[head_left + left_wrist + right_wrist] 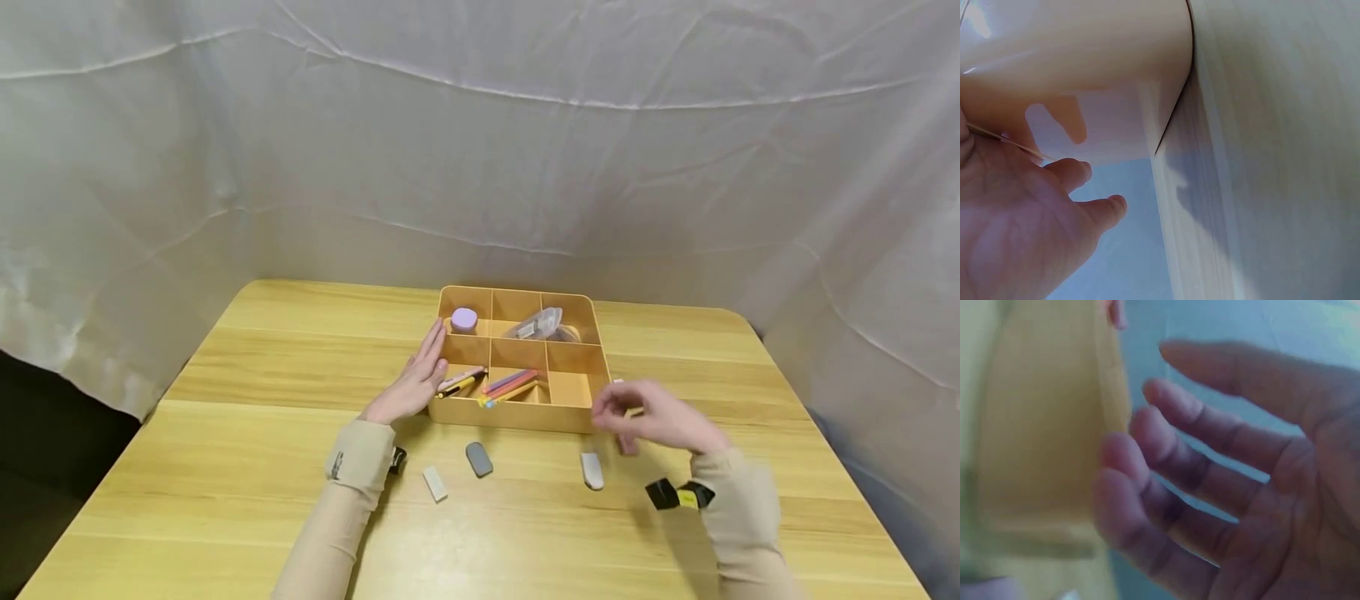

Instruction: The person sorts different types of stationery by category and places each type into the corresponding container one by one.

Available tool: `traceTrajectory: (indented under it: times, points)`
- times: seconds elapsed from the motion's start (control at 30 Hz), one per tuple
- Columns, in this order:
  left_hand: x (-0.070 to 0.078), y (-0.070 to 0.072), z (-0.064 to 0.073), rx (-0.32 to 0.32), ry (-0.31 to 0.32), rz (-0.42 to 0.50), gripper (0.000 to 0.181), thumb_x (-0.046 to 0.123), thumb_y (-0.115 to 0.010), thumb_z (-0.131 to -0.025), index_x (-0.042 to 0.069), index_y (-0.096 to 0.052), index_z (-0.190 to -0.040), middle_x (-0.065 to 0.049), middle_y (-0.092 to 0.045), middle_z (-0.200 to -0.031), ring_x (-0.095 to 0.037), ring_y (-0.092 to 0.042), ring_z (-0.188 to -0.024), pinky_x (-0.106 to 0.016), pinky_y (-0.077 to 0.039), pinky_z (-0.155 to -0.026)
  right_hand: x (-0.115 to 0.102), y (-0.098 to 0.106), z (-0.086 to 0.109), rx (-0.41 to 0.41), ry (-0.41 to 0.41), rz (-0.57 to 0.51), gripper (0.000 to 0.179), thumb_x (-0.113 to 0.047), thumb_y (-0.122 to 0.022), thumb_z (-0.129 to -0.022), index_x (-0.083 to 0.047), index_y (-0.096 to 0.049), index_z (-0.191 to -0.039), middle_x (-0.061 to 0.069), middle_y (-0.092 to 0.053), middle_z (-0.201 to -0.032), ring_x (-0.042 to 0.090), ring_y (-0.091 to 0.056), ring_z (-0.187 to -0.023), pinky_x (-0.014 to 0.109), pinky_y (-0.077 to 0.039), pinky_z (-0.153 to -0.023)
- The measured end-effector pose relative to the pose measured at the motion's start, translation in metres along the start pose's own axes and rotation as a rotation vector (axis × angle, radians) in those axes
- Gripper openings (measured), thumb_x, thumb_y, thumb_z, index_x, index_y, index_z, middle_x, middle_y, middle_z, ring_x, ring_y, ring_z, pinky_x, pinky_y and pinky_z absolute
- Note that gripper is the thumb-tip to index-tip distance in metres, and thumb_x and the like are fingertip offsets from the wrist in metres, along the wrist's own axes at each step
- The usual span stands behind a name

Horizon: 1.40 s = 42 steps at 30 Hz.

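An orange six-compartment organizer box [517, 417] stands on the table. Along its left side rests my left hand [412, 385], fingers straight against the wall; the left wrist view shows its palm and thumb beside the glossy box side [1085, 44]. Near the front right corner is my right hand [656, 417]. Its fingers [1166, 450] are loosely bent in the right wrist view, holding nothing, close to the box wall. Several colored pens [510, 387] lean in the front middle compartment, and a yellow-black pen [459, 386] lies in the front left one.
A lilac-topped round item [463, 320] and a clear plastic packet [538, 323] sit in the back compartments. In front lie a white block [434, 483], a grey rounded piece [478, 459] and a whitish piece [592, 471]. A pinkish item [627, 445] is partly hidden under my right hand.
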<state>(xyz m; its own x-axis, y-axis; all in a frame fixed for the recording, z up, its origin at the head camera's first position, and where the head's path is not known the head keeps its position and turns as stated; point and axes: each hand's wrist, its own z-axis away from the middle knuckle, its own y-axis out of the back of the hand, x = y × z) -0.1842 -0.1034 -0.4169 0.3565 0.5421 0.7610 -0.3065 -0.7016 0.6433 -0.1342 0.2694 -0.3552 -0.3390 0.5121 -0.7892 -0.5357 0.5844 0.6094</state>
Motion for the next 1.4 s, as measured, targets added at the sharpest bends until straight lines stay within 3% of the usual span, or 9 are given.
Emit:
traceTrajectory:
  times: [0.27,0.43,0.53,0.7,0.8,0.93,1.17,1.33,1.4]
  points:
    - [0.000,-0.001,0.000,0.005,0.002,0.012,0.061,0.020,-0.027,-0.111,-0.004,0.001,-0.159,-0.016,0.012,-0.170,-0.043,-0.001,-0.156,-0.073,-0.003,-0.121,0.037,-0.011,0.027,-0.077,0.089,-0.135,0.020,-0.004,-0.070,-0.092,0.005,-0.067,-0.109,0.012,-0.073,-0.093,0.003,-0.067,-0.082,0.025,-0.059,-0.072]
    - [0.001,0.000,0.000,0.003,0.018,0.021,0.061,0.018,-0.029,-0.110,-0.001,0.002,-0.159,-0.014,0.013,-0.170,-0.039,0.002,-0.157,-0.070,-0.002,-0.123,0.067,-0.011,0.034,-0.079,0.079,-0.278,0.032,0.001,-0.067,-0.092,0.015,-0.059,-0.119,0.018,-0.072,-0.100,0.005,-0.069,-0.091,0.024,-0.059,-0.084]
    - [0.002,0.000,0.000,-0.001,0.022,0.021,0.062,0.020,-0.030,-0.110,0.000,0.001,-0.160,-0.014,0.012,-0.170,-0.038,0.003,-0.158,-0.069,-0.002,-0.123,0.083,-0.012,0.037,0.021,0.048,-0.354,0.032,0.003,-0.066,-0.092,0.017,-0.056,-0.119,0.010,-0.073,-0.102,0.006,-0.069,-0.092,0.024,-0.059,-0.082]
    - [0.002,0.000,0.001,0.002,0.019,0.016,0.062,0.022,-0.029,-0.111,-0.002,0.001,-0.159,-0.015,0.012,-0.170,-0.039,0.003,-0.157,-0.069,-0.002,-0.123,0.101,-0.014,0.036,0.316,-0.041,-0.397,0.032,0.002,-0.067,-0.091,0.010,-0.059,-0.121,-0.007,-0.068,-0.094,0.003,-0.067,-0.085,0.022,-0.056,-0.071]
    - [0.001,0.000,0.001,0.004,0.021,0.016,0.062,0.022,-0.029,-0.111,-0.001,0.002,-0.160,-0.015,0.012,-0.170,-0.038,0.003,-0.158,-0.069,-0.002,-0.123,0.110,-0.017,0.032,0.475,-0.096,-0.439,0.038,-0.001,-0.070,-0.090,0.010,-0.058,-0.125,-0.007,-0.069,-0.097,0.001,-0.065,-0.086,0.018,-0.055,-0.076]
    - [0.001,0.000,0.001,0.001,0.018,0.019,0.062,0.022,-0.028,-0.111,0.001,0.004,-0.160,-0.015,0.013,-0.170,-0.038,0.004,-0.158,-0.068,-0.001,-0.123,0.120,-0.018,0.025,0.586,-0.072,-0.476,0.040,0.002,-0.069,-0.091,0.010,-0.057,-0.129,-0.007,-0.070,-0.109,0.003,-0.062,-0.096,0.012,-0.052,-0.085]
    - [0.002,0.002,-0.001,-0.007,0.015,0.016,0.063,0.023,-0.027,-0.111,0.001,0.005,-0.160,-0.013,0.015,-0.170,-0.038,0.006,-0.158,-0.069,-0.001,-0.123,0.128,-0.008,0.016,0.503,-0.063,-0.262,0.047,0.000,-0.065,-0.093,0.008,-0.053,-0.138,-0.012,-0.063,-0.138,0.002,-0.054,-0.114,0.012,-0.044,-0.088]
    - [0.002,0.001,0.000,0.000,0.004,0.015,0.063,0.021,-0.028,-0.111,-0.001,0.004,-0.159,-0.016,0.014,-0.170,-0.038,0.005,-0.157,-0.068,-0.002,-0.123,0.132,-0.001,0.010,0.387,-0.033,-0.199,0.050,0.011,-0.058,-0.088,0.003,-0.055,-0.137,0.011,-0.047,-0.156,-0.006,-0.047,-0.126,0.018,-0.040,-0.082]
    - [0.001,0.000,0.000,0.002,-0.001,0.016,0.063,0.020,-0.029,-0.111,-0.003,0.004,-0.159,-0.017,0.013,-0.169,-0.039,0.005,-0.157,-0.068,-0.003,-0.124,0.133,0.000,0.010,0.341,-0.020,-0.210,0.051,0.014,-0.054,-0.085,0.004,-0.054,-0.135,0.020,-0.040,-0.159,-0.009,-0.043,-0.132,0.013,-0.040,-0.090]
